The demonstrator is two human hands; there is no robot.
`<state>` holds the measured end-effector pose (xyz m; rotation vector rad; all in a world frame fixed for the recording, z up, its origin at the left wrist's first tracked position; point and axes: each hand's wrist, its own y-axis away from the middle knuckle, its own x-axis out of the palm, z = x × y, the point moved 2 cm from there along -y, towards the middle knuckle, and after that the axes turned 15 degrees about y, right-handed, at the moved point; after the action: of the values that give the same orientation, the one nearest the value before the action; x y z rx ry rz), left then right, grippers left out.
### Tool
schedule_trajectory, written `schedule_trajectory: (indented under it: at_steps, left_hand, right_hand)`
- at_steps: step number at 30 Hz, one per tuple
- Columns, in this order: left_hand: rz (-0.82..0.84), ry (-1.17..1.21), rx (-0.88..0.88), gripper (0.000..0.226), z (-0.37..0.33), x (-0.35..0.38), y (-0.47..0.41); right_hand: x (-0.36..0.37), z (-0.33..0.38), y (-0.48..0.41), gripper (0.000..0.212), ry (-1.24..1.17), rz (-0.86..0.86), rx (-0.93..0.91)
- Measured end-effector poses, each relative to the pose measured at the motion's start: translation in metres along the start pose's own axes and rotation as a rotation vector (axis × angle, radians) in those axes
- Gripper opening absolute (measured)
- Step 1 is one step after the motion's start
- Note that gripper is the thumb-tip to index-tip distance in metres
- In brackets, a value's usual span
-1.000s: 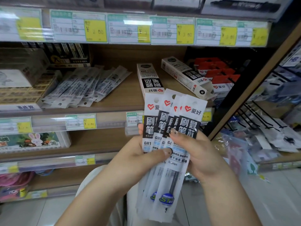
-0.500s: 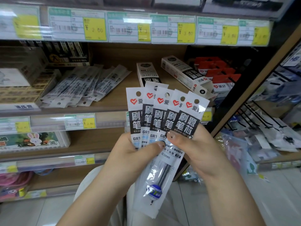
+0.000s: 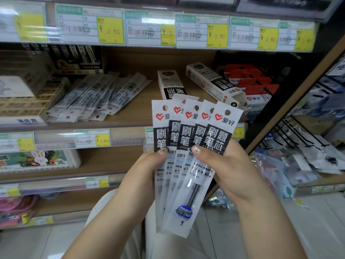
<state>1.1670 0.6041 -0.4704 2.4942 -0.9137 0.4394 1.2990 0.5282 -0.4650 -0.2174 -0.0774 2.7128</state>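
Several flat white and black pen-refill packets (image 3: 194, 139) are fanned out in front of the shelves. My left hand (image 3: 141, 176) pinches the fan's left side with its thumb on the front. My right hand (image 3: 229, 169) grips the right side, thumb pressed on the front packet and fingers behind it. The front packet shows a black refill with a blue round sticker (image 3: 183, 211) near its tip. The lower ends of the packets hang free below both hands.
A wooden shelf (image 3: 134, 111) behind the fan carries a loose pile of similar packets (image 3: 95, 98), two white refill boxes (image 3: 170, 85) and red-topped packs (image 3: 252, 85). Price labels (image 3: 110, 30) line the shelf edges. A wire rack (image 3: 302, 143) with bagged goods stands at the right.
The packets have spread from a tight stack into a wide fan, the leftmost sliding left under my left thumb. Both hands stayed at about the same spot.
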Motion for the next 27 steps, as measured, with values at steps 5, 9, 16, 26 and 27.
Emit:
schedule_trajectory:
  at_steps: [5, 9, 16, 26, 27]
  left_hand:
    - [0.178, -0.141, 0.095, 0.015, 0.003, 0.011, -0.006]
    - [0.472, -0.146, 0.090, 0.020, 0.011, 0.009, -0.007]
    - [-0.023, -0.836, 0.587, 0.015, -0.042, 0.005, -0.035]
    - [-0.300, -1.272, 0.675, 0.039, -0.028, 0.005, -0.106]
    - [-0.320, -1.279, 0.708, 0.042, -0.031, 0.005, -0.104]
  right_hand:
    - [0.006, 0.002, 0.001, 0.029, -0.011, 0.032, -0.033]
    - [0.009, 0.001, 0.002, 0.024, 0.012, 0.094, 0.007]
    - [-0.025, -0.004, -0.004, 0.027, -0.002, -0.339, 0.010]
    - [-0.040, -0.019, 0.000, 0.023, -0.178, -0.720, 0.100]
    - [-0.041, -0.020, 0.001, 0.023, -0.188, -0.724, 0.107]
